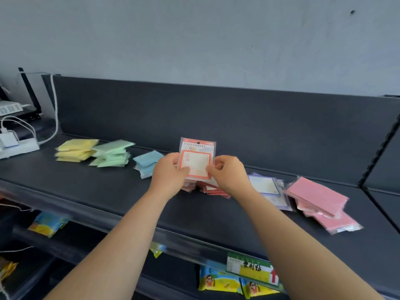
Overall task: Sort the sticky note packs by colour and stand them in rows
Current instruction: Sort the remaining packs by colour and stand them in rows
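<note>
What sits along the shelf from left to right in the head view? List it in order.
power strip → yellow packs → green packs → blue packs → left hand → orange pack, held upright by both hands → right hand → purple packs → pink packs

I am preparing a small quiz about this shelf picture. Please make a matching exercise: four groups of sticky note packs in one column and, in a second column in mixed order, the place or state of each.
Column one
1. yellow packs
2. green packs
3. orange pack
4. pink packs

Column two
A. farthest right on the shelf
B. held upright by the left hand and the right hand
C. farthest left, nearest the power strip
D. lying between the yellow packs and the blue packs

Pairs: 1-C, 2-D, 3-B, 4-A
</note>
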Motion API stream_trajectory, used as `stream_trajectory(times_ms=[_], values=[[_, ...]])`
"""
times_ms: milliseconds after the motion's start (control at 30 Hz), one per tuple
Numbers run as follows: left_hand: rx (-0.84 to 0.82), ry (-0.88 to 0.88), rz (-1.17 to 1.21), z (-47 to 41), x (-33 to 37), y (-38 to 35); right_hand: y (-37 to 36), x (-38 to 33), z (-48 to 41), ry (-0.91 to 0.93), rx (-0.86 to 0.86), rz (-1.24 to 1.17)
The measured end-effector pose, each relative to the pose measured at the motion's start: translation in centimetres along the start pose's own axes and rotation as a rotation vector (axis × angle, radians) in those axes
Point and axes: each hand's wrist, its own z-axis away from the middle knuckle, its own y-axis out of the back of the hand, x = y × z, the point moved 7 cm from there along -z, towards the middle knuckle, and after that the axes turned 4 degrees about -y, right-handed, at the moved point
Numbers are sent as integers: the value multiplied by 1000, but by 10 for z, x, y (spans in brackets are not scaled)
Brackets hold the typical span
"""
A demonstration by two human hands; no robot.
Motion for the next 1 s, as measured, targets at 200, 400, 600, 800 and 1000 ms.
stream_trajectory(times_ms=[200, 400, 600, 800, 1000], values=[[-70, -70, -107, -31, -23, 7, -36, -13, -17, -47, 30, 218], [-134, -82, -189, -50, -44, 2, -54, -16, -31, -70, 59, 410], [-142, -136, -324, -52, -49, 4, -60, -16, -34, -63, 53, 489], [-103, -284, -417, -49, -35, 8, -44, -14, -30, -4, 171, 384], [-113, -452, -533, -31, 3, -11, -5, -1, -4, 14, 257, 464]])
